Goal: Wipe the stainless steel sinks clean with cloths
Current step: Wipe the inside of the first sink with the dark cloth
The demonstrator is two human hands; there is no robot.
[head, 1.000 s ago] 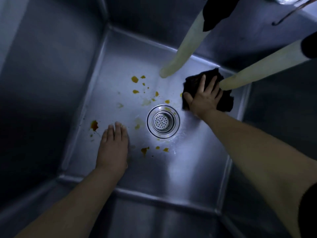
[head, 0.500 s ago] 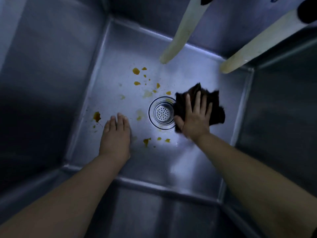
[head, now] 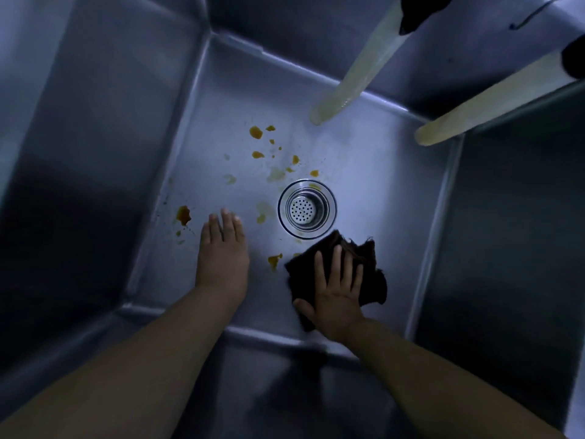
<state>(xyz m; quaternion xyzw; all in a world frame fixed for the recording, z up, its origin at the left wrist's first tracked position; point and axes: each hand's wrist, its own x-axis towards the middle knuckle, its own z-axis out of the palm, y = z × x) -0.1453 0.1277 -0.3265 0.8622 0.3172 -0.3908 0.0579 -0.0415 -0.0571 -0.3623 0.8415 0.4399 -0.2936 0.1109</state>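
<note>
A dark cloth [head: 342, 274] is pressed flat on the sink [head: 395, 198] floor by the right hand [head: 335, 296], near the front edge and just in front and to the right of the drain [head: 306, 209]. The fingers are spread and straight on the cloth, not curled round it, probably so that a broad patch is rubbed at each pass. The left hand [head: 223, 251] lies flat on the bare floor near the front left corner, fingers straight and together, nothing held; it appears to serve as a brace while the body leans in.

Orange stains [head: 255, 132] are scattered behind and to the left of the drain, one [head: 183, 214] sits by the left edge, and one [head: 274, 260] lies just beside the cloth's left edge. Two pale hoses [head: 357, 71] hang over the back right corner.

Compared with half a second ago, the cloth has been drawn from beside the drain's right toward the front edge. The left hand has stayed in place. The stains left of the drain are untouched, so much wiping is judged to remain.
</note>
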